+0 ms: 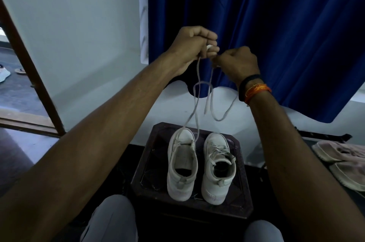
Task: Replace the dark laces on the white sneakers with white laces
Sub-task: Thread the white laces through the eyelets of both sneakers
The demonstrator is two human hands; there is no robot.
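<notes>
While both hands were raised at twelve o'clock above the white sneakers [200, 166], the left hand [192, 47] curled tight around a white lace [197, 107]; the right hand [236, 62] pinched its other strand. The lace ran down to the left sneaker [182, 164] on the dark stool [243, 182]; the right sneaker [219, 166], at three o'clock of it, was laced.

A blue curtain [276, 34] hangs against a pale wall [69, 34], beside a brown-framed doorway [29, 75].

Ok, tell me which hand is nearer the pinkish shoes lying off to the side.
Right. The right hand is raised above the stool, up and left of the pinkish shoes, gripping the white lace. The left hand holds the same lace farther left, farther from them.
</notes>
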